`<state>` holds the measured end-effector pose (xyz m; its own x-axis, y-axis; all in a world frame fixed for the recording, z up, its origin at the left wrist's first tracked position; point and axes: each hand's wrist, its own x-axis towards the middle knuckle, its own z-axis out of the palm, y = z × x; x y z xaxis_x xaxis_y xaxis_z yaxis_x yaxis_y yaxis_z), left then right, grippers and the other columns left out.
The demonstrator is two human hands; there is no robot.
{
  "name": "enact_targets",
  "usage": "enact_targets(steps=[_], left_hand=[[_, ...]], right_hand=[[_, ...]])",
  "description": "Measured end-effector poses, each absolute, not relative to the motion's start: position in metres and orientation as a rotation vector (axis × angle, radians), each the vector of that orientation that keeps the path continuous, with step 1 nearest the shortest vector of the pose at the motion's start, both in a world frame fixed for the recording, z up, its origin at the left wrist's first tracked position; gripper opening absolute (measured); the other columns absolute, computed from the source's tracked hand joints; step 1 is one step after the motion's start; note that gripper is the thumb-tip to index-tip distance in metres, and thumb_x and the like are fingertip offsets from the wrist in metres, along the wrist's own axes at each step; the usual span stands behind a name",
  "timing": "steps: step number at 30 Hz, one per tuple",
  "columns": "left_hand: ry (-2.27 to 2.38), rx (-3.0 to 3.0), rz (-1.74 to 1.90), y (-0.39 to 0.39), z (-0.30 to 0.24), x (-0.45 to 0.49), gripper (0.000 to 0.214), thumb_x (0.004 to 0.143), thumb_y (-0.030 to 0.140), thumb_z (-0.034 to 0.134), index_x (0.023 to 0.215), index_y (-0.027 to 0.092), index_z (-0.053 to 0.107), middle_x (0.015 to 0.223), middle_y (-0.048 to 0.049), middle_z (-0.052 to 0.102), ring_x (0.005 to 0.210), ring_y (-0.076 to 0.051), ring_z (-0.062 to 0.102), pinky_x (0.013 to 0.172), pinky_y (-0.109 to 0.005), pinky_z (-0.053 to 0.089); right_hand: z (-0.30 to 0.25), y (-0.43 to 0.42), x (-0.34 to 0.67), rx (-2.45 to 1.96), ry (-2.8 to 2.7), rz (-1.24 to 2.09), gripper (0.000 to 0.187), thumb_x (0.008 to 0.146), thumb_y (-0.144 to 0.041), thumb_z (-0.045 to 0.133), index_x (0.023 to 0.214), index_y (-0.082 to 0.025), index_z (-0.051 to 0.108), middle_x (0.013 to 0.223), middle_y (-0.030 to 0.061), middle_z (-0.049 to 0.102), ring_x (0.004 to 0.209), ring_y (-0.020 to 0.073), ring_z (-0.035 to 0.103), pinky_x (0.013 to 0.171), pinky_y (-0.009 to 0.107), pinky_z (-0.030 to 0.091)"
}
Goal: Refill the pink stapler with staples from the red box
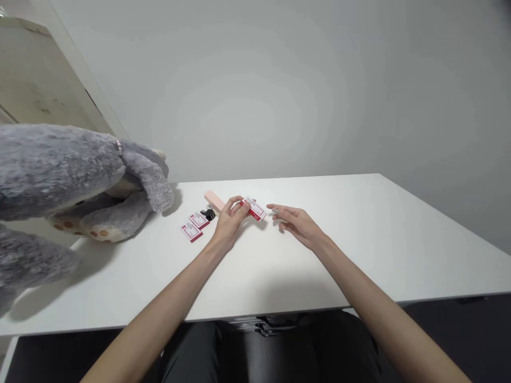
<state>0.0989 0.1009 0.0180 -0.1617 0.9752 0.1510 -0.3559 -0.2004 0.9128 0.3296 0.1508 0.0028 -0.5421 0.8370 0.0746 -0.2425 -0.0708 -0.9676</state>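
My left hand (pixel 231 218) grips a small red-and-white box (pixel 254 208) between thumb and fingers, tilted above the table. Just to its right, my right hand (pixel 297 222) is apart from the box, with thumb and index finger drawn together. Between them shows a small greyish piece (pixel 275 211), too small to make out. Left of my left hand, two similar red-and-white boxes lie on the table, a nearer box (pixel 191 232) and a farther box (pixel 199 220). Beside them are a small black object (pixel 208 214) and a long pale pink object (pixel 214 200), partly hidden behind my left hand.
A big grey plush toy (pixel 143 175) sits and leans over the left side of the white table (pixel 339 255). A grey wall (pixel 279 96) rises behind the table's back edge. Dark drawers or a frame lie under the front edge, near my legs.
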Motion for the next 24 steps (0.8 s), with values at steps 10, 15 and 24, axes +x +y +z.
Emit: enact_targets(steps=[10,15,24], left_hand=[[1.066,1.038,1.717,0.101,0.019,0.102,0.044,0.080,0.057,0.091,0.095,0.020,0.073,0.098,-0.0048,0.078,0.093,-0.020,0.075,0.104,-0.045,0.060],[1.177,1.090,1.744,0.102,0.018,0.101,0.043,0.083,0.058,0.088,0.086,0.018,0.074,0.090,-0.0057,0.078,0.089,-0.022,0.076,0.100,-0.043,0.061],[1.122,1.145,1.647,0.100,0.013,0.105,0.060,0.070,0.048,0.099,0.105,0.021,0.058,0.122,-0.0066,0.074,0.094,-0.020,0.079,0.095,-0.042,0.065]], right_hand=[[-0.003,0.157,0.330,-0.758,-1.307,1.568,0.048,0.078,-0.062,0.091,0.109,-0.025,0.087,0.145,0.0112,0.070,0.125,0.0307,0.064,0.071,0.031,0.055],[-0.008,0.161,0.330,-0.772,-1.280,1.544,0.049,0.078,-0.062,0.091,0.109,-0.026,0.086,0.143,0.0101,0.072,0.125,0.0299,0.065,0.077,0.031,0.055],[-0.004,0.155,0.325,-0.767,-1.394,1.374,0.038,0.081,-0.058,0.089,0.105,-0.028,0.086,0.145,0.0065,0.071,0.126,0.0259,0.065,0.104,0.039,0.052]])
